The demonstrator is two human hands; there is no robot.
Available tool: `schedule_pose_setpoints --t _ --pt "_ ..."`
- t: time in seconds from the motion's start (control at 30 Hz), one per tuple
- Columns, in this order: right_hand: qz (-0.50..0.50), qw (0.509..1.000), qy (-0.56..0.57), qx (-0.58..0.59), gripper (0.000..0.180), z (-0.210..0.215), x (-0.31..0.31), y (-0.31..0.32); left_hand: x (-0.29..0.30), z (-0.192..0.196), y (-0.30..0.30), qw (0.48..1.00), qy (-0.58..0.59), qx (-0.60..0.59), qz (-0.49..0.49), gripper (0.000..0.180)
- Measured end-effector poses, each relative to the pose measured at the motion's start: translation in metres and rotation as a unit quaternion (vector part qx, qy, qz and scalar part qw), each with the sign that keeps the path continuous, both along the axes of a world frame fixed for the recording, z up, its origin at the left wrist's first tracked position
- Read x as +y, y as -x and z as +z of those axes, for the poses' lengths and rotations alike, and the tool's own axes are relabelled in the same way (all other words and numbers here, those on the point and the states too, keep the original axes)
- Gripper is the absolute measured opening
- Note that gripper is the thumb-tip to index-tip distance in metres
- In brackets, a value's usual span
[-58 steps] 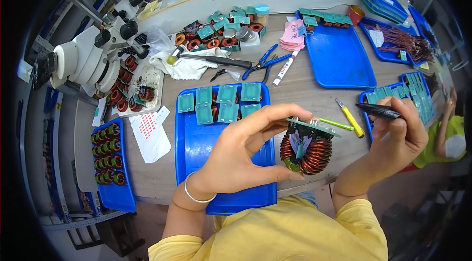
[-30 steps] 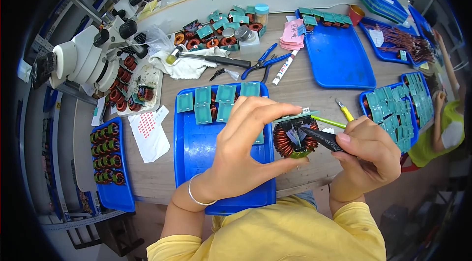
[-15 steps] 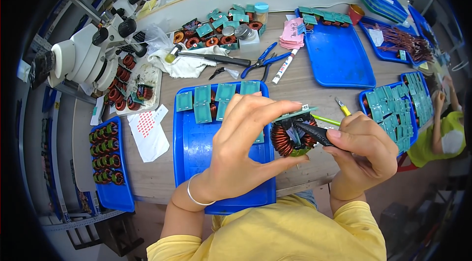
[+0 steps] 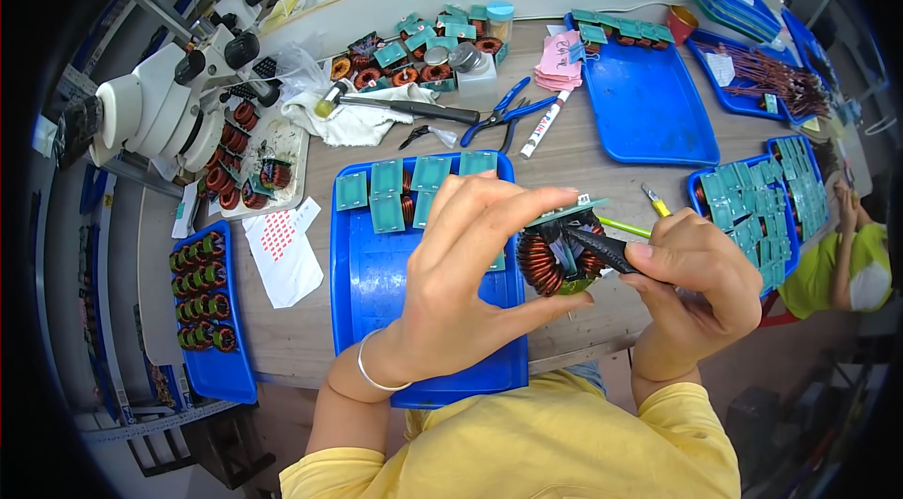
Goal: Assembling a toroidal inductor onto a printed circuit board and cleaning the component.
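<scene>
My left hand grips a copper-wound toroidal coil between thumb and fingers, above the right edge of a blue tray. A green circuit board caps the coil, with my fingertips along it. In my right hand is a black tapered tool, pinched between thumb and fingers. Its tip reaches into the dark middle of the coil, under the board; the exact contact is hidden. Several board-topped coils sit at the tray's far end.
Beyond the tray lie a hammer, blue-handled pliers and a white marker. A microscope stands left, near a tray of coils. Right are a blue tray, stacked boards and another person.
My hands, the coil and the black tool stay almost in place; the tool shifts only slightly. At the far right, the other person's arm has moved.
</scene>
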State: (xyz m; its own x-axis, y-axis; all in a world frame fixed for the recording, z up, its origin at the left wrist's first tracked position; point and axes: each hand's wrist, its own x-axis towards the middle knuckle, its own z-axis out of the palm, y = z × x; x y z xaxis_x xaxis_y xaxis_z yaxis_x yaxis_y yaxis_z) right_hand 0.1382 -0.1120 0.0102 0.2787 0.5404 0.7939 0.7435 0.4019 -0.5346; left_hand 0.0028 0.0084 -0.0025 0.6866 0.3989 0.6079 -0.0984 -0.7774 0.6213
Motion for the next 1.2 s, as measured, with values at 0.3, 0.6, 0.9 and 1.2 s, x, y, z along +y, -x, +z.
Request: schedule_pose_setpoints --t 0.3,0.6,0.9,1.2 --pt "-0.001 1.0 -0.008 0.001 0.022 -0.0001 0.0011 -0.0001 0.0009 -0.0001 0.0008 1.0 -0.012 0.005 -0.006 0.062" --pt "0.001 1.0 -0.011 -0.002 0.022 -0.0014 0.0032 0.0003 0.0013 0.0014 -0.0001 1.0 -0.011 -0.008 -0.025 0.063" --pt "-0.007 1.0 -0.006 -0.004 0.022 -0.0007 0.004 0.0021 -0.0006 -0.0009 0.0012 1.0 0.012 0.007 0.0 0.063" --pt "-0.002 0.998 0.009 -0.058 0.024 0.0004 0.0024 0.0045 -0.0005 -0.0009 -0.0018 0.999 -0.04 -0.006 0.0 0.063"
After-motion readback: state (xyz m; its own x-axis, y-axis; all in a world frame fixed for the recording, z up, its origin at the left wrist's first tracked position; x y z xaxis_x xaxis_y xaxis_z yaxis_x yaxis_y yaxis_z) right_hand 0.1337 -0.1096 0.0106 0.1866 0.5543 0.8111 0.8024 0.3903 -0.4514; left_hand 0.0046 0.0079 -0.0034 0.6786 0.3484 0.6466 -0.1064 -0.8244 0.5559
